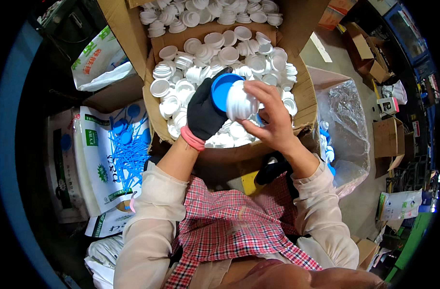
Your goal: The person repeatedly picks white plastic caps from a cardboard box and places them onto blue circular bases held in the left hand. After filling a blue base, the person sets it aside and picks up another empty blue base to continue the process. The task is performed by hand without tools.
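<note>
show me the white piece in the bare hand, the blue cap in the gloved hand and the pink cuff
White piece (241, 101), head view: middle of its ribbed body.
Blue cap (220, 93), head view: its uncovered left part.
Pink cuff (192, 139), head view: middle of its visible band.

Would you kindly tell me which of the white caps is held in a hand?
The white cap in the bare right hand, beside the blue cap in the gloved left hand; the other white caps lie in heaps.

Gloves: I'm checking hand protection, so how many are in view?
1. A black glove covers the left hand, which holds a blue cap; the right hand is bare. Others may be hidden.
</note>
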The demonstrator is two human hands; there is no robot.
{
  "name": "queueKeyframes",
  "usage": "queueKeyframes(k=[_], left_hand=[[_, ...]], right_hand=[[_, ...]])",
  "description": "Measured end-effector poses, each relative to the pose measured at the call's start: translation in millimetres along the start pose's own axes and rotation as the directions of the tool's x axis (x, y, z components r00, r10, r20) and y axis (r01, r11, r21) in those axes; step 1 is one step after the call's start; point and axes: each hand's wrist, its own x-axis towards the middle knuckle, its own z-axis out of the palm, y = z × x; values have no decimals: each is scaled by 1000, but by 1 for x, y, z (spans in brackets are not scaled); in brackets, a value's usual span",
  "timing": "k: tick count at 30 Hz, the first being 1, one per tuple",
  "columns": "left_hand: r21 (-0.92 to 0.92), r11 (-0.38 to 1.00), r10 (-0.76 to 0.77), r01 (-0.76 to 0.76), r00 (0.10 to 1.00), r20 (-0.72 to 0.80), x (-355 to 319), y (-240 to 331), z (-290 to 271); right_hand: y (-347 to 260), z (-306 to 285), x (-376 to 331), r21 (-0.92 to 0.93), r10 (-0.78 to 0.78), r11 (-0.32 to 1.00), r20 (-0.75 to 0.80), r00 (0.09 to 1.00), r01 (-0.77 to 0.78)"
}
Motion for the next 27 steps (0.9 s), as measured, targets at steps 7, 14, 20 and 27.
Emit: queueKeyframes(k=[7, 14, 20, 27], left_hand=[[825, 425, 376, -373, 901, 214, -8, 1, 15], [539, 753, 349, -378, 923, 160, -4, -7, 8], [231, 945, 230, -233, 972, 41, -7, -3, 9], [160, 984, -83, 83, 997, -5, -6, 14, 19]], right_hand=[[8, 10, -3, -285, -114, 953, -37, 993, 99], [7, 14, 0, -259, -80, 964, -51, 995, 65], [4, 16, 1, -269, -92, 960, -46, 995, 76], [13, 11, 2, 1, 91, 996, -92, 992, -91]])
